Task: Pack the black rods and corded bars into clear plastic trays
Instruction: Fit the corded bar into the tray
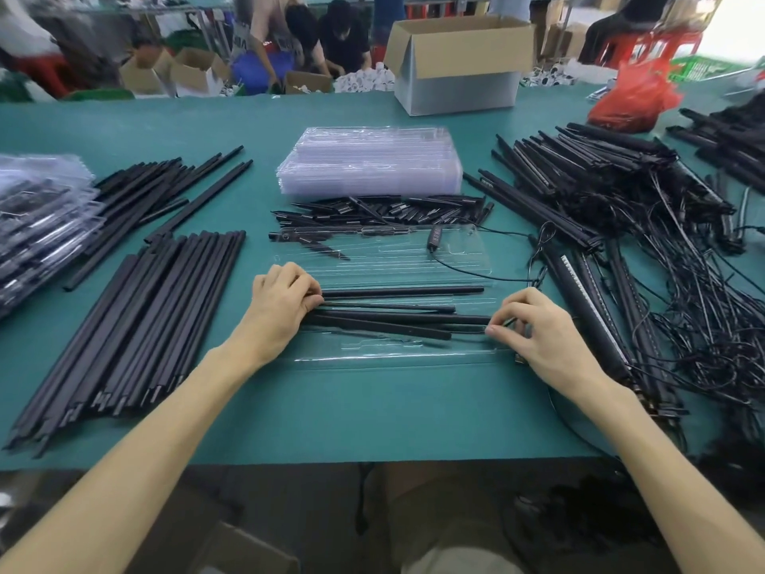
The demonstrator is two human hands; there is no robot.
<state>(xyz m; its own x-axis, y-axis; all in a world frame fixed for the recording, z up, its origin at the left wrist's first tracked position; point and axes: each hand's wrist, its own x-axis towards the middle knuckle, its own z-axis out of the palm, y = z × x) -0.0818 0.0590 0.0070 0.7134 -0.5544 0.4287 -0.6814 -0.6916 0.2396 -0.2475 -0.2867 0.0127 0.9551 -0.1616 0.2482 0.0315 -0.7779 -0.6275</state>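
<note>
Between the hands, a clear plastic tray (385, 355) shows only as glints along its edges, and the thin black rods (397, 321) lying in it vanish under fingers at both ends. The left hand (283, 302) curls over their left ends; the right hand (538, 329) pinches one rod's tip. Beyond the fingertips sits a stack of clear trays (372, 163). Outside the right hand sprawl tangled black corded bars (621, 225), all on the green worktop (372, 416).

1. On my feed, the left forearm (145, 470) and right forearm (670, 470) run bare from wrist to the frame's edge.
2. The left hand (281, 308) and right hand (546, 337) are bare as well.
3. Low in my view, tan creased cloth (455, 511) covers the lap; which garment, I cannot tell.
</note>
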